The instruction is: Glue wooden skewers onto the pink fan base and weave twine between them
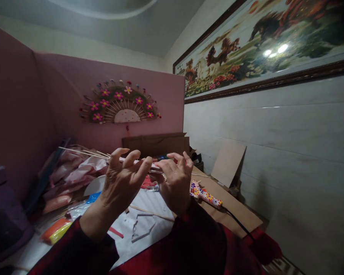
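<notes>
In front of me, above the table, my left hand [124, 175] and my right hand [174, 177] hold a pale pink piece with thin wooden sticks [96, 154] between them. The sticks jut out past my left hand toward the upper left. More stick ends [200, 174] show to the right of my right hand; I cannot tell whether they belong to the same piece. My fingers pinch its edge and hide most of its middle. Under the hands lies white paper [149, 198] with grey strip offcuts [143, 236] and a loose wooden stick [151, 214].
A flower-patterned glue gun [207, 195] with a black cord rests on a brown board [234, 214] at the right. Pink fabric [74, 172] and orange and yellow packets [57, 231] are on the left. A flowered fan [127, 114] hangs on the pink panel [60, 88].
</notes>
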Demonstrator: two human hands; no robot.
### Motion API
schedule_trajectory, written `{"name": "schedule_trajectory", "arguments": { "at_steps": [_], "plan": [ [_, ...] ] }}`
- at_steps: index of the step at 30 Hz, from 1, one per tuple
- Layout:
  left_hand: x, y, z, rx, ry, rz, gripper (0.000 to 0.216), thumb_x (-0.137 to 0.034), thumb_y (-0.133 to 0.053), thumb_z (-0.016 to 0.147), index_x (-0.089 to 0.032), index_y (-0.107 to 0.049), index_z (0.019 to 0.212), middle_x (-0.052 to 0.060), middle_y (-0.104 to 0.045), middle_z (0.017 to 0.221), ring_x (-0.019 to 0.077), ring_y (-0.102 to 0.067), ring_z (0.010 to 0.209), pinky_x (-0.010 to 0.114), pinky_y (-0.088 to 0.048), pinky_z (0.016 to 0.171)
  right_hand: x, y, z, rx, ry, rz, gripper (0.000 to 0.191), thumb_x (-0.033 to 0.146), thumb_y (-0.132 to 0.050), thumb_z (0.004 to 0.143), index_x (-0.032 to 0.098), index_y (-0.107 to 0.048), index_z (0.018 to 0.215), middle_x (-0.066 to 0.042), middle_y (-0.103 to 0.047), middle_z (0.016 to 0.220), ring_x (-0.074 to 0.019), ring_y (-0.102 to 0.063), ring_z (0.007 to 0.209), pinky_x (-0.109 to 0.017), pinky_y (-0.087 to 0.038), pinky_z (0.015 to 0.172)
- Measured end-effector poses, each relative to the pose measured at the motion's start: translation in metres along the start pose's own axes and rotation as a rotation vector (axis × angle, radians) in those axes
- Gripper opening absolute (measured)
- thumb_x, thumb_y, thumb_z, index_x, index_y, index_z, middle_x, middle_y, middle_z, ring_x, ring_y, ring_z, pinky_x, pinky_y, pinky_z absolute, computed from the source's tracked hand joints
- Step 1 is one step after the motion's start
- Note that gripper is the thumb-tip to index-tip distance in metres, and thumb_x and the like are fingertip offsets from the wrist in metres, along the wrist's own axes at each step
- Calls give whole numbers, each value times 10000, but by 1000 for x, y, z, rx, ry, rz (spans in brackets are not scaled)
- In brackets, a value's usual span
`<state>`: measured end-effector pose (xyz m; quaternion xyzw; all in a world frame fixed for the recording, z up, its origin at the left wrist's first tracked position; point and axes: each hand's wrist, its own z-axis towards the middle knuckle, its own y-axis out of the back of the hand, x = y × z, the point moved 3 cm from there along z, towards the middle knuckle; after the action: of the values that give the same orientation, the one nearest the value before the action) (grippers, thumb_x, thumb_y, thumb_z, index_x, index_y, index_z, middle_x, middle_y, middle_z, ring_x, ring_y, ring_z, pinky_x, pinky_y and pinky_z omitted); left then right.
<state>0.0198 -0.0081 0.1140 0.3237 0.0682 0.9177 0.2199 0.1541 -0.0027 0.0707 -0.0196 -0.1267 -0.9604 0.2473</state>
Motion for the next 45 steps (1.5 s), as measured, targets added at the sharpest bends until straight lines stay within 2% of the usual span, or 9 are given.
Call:
{"name": "schedule_trajectory", "arguments": {
  "at_steps": [6, 11, 16, 20, 32, 35, 39, 42, 45],
  "plan": [
    [4, 11, 5, -43, 113, -34, 346, -146, -602, 811, -220, -553, 1145, 81, -688, 1109, 276, -562, 1061, 449, -342, 938, -2, -4, -2, -89, -36, 10, 76, 183, -581, 837, 214, -628, 888, -10, -701, 858, -217, -560, 993, -468, -210, 1094],
    [2, 25, 4, -251, 237, -66, 143, -199, -623, 810, -195, -632, 953, 45, -723, 778, 200, -646, 722, 327, -434, 707, -5, -3, -3, -240, -50, 63, 65, 240, -585, 858, 206, -628, 893, -10, -698, 862, -211, -567, 948, -460, -268, 1062],
    [1, 6, -3, -2, 473, -242, 321, -216, -581, 848, -201, -607, 1168, -14, -701, 628, 134, -599, 474, 242, -384, 504, -4, -1, -4, -337, -74, 81, 108, 299, -559, 888, 208, -617, 886, -9, -701, 868, -216, -574, 953, -471, -283, 1052],
    [-2, -2, -3, 84, 429, -259, 420, -214, -560, 860, -200, -539, 1280, 16, -732, 700, 162, -649, 534, 244, -386, 503, -3, 0, -5, -376, -82, 91, 129, 310, -537, 900, 210, -617, 884, -8, -705, 863, -215, -581, 949, -476, -285, 1048],
    [-36, 13, 2, -6, 232, -516, 117, -143, -575, 842, -194, -642, 924, -34, -695, 636, 98, -604, 481, 220, -373, 500, -12, 3, -4, -384, -114, 95, 226, 352, -453, 918, 200, -619, 897, -42, -698, 854, -245, -564, 952, -459, -349, 947],
    [-29, 21, 3, -148, 367, -454, 14, -204, -616, 837, -191, -618, 835, -54, -645, 549, 82, -568, 440, 208, -363, 495, -16, 1, -4, -413, -125, 96, 130, 305, -546, 880, 197, -620, 885, -33, -704, 850, -236, -573, 926, -447, -359, 932],
    [-1, 27, 0, -303, 810, -362, 209, -314, -654, 811, -162, -570, 926, -77, -575, 464, 87, -500, 394, 206, -351, 476, -21, -3, -4, -457, -125, 90, 98, 279, -582, 866, 194, -630, 877, -31, -703, 829, -228, -585, 905, -432, -367, 911],
    [17, 16, -2, -144, 992, -420, 348, -387, -646, 797, -152, -586, 1046, -73, -555, 454, 112, -503, 425, 222, -356, 492, -23, -4, -4, -474, -121, 85, 100, 287, -595, 863, 195, -636, 863, -32, -702, 820, -231, -587, 904, -432, -370, 903],
    [19, 6, -1, 50, 895, -561, 194, -345, -594, 821, -169, -656, 770, -30, -573, 509, 105, -503, 482, 224, -346, 510, -26, -5, -4, -503, -122, 88, 126, 319, -626, 849, 195, -643, 855, -32, -701, 803, -228, -591, 882, -422, -381, 889]
  ]
}}
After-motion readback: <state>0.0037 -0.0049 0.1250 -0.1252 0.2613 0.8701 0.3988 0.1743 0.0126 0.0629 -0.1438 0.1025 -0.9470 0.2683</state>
